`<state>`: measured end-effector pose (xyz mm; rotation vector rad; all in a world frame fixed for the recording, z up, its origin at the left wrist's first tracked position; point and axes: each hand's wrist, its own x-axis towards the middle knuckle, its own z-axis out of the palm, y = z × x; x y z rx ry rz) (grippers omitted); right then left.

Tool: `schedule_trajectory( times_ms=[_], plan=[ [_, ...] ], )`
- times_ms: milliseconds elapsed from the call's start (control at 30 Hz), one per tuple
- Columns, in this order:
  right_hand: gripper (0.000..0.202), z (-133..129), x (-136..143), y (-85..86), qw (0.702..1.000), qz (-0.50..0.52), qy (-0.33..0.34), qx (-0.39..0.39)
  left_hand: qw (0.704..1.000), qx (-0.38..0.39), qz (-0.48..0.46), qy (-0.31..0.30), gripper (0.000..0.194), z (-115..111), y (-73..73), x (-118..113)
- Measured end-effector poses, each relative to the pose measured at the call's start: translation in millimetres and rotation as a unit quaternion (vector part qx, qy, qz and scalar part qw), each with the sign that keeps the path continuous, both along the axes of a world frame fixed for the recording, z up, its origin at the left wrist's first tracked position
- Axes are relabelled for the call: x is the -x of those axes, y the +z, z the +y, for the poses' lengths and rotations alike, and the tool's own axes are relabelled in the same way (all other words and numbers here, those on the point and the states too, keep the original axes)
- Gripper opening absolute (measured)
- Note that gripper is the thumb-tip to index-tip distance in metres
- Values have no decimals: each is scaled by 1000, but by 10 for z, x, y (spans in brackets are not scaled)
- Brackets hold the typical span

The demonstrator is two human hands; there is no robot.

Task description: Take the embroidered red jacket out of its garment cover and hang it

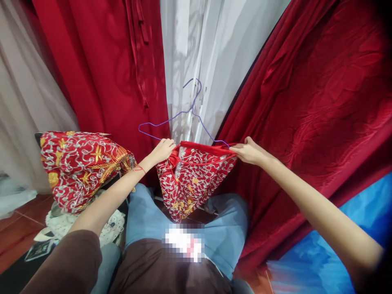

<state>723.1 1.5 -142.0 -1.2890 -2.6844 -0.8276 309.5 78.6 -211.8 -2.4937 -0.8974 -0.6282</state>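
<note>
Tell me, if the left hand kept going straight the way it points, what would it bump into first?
The left hand points up and to the right along the embroidered red garment. It would probably meet the purple wire hanger first, then the white curtain behind, though depth is hard to judge.

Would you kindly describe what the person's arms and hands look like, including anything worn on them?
Both forearms are bare. The left hand has a thin red string round the wrist, and a dark brown sleeve covers the upper arm. The right hand wears no ring, watch or band that shows; no sleeve is visible on that arm.
</note>
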Motion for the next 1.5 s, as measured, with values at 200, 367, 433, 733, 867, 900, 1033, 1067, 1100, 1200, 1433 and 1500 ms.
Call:
schedule_trajectory(
  times_ms=[200, 367, 433, 733, 867, 900, 1033, 1067, 1100, 1200, 1433, 1500],
  plan=[
    [28, 61, 463, 448, 996, -11, -46, -72, 1000, -4, 15, 7, 32, -146, -166, -179],
    [25, 170, 806, 353, 987, 145, -17, -71, 999, 13, -31, 20, 31, -231, -208, -229],
    [23, 210, 873, 221, 977, 213, 24, 12, 998, 31, -54, 30, 28, -241, -160, -176],
    [31, 268, 849, 9, 981, 189, -31, 37, 984, -7, -159, 84, 33, -580, -265, 198],
    [31, 245, 825, 58, 985, 165, -33, 36, 938, 175, -156, 255, 52, -715, -463, 210],
    [31, 237, 826, 64, 985, 165, -32, 35, 913, 255, -140, 286, 50, -713, -494, 201],
    [29, 200, 846, 68, 984, 169, -40, 36, 854, 427, -95, 281, 37, -620, -567, 125],
    [28, 191, 853, 67, 984, 170, -43, 40, 856, 429, -103, 269, 40, -593, -580, 94],
    [27, 183, 859, 68, 983, 169, -46, 45, 856, 427, -114, 269, 46, -568, -593, 60],
    [27, 166, 867, 73, 983, 170, -51, 51, 845, 409, -138, 317, 55, -508, -600, -25],
    [31, 120, 756, 128, 984, 172, -14, 47, 816, 446, -164, 328, 21, -271, 18, 182],
    [30, 90, 736, 142, 987, 154, -20, 30, 815, 440, -195, 323, 18, -184, 330, 333]
  ],
)
